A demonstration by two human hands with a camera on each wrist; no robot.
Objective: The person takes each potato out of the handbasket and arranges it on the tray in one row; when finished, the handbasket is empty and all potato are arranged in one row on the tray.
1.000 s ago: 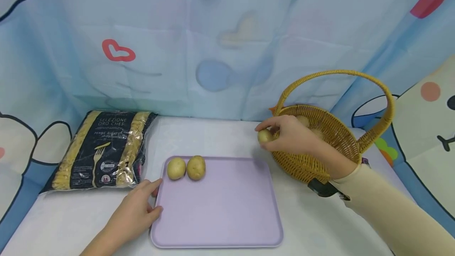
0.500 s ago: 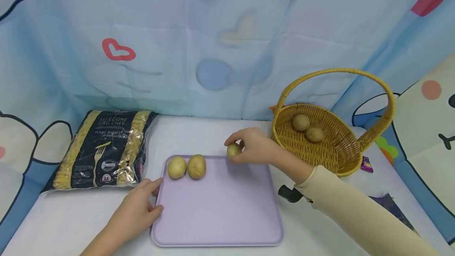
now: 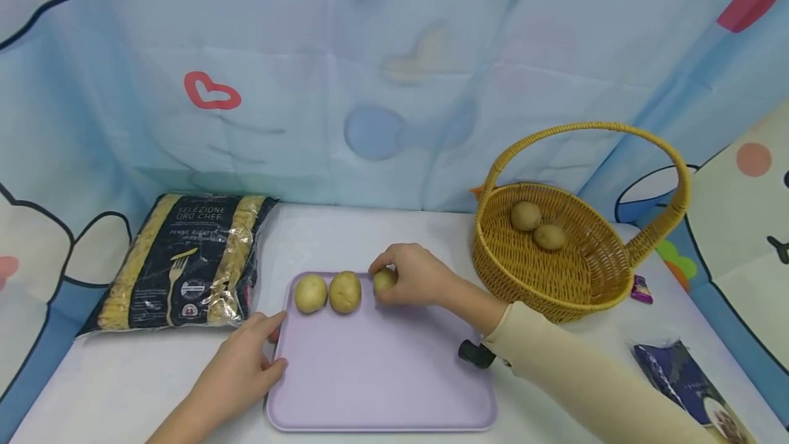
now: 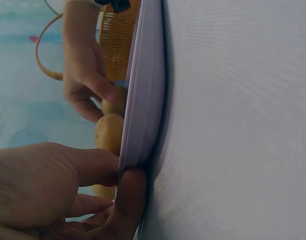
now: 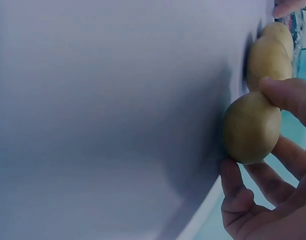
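Note:
In the head view a lilac tray (image 3: 382,375) lies on the white table, two potatoes (image 3: 311,293) side by side near its far left corner. My right hand (image 3: 409,276) holds a third potato (image 5: 253,127) between thumb and fingers at the tray's far edge, just right of the pair. The right wrist view shows this potato low over the tray; whether it touches the surface is unclear. My left hand (image 3: 243,362) grips the tray's left rim with thumb and fingers, seen close in the left wrist view.
A wicker basket (image 3: 555,286) with a tall handle stands at back right, holding two potatoes (image 3: 538,226). A bag of penne pasta (image 3: 185,259) lies at back left. A small purple packet (image 3: 641,290) and a dark blue packet (image 3: 672,375) lie at right. A printed curtain (image 3: 370,53) hangs behind.
My right hand has carried the potato left from beside the basket to the tray's far edge, close to the other two. The left hand has stayed at the tray's rim.

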